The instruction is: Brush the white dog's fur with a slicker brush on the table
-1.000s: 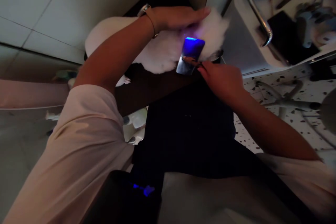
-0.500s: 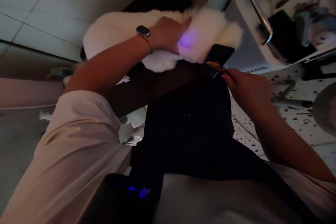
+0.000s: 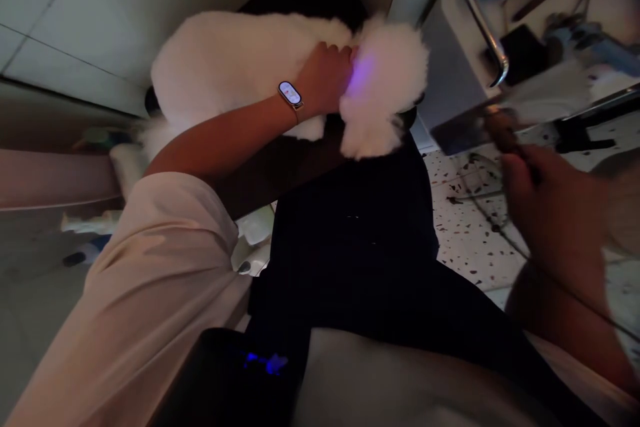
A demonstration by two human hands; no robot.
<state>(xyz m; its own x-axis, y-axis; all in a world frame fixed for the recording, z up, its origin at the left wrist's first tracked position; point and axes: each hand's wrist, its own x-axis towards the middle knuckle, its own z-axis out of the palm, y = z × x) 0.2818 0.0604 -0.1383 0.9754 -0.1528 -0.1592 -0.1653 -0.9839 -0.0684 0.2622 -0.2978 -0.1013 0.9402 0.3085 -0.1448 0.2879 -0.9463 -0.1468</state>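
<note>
A white fluffy animal (image 3: 225, 60) lies on a dark table (image 3: 280, 167), with a purple glow on the fur of its rounder end (image 3: 385, 87). My left hand (image 3: 325, 77), with a watch (image 3: 290, 93) on the wrist, grips the fur between the two fluffy masses. My right hand (image 3: 555, 213) is blurred at the right, well away from the animal. It holds a brush (image 3: 495, 123) by its brown handle, and the flat head is smeared by motion.
A grey cart with a curved metal handle (image 3: 483, 20) stands at the upper right, with cluttered items on top. Speckled floor (image 3: 465, 233) lies below it. My dark apron (image 3: 360, 233) fills the middle. A tiled wall (image 3: 75, 7) is at the left.
My right hand has pulled the brush off the fur and swung it right and down. My left hand has slid from the top of the animal into a grip on its fur.
</note>
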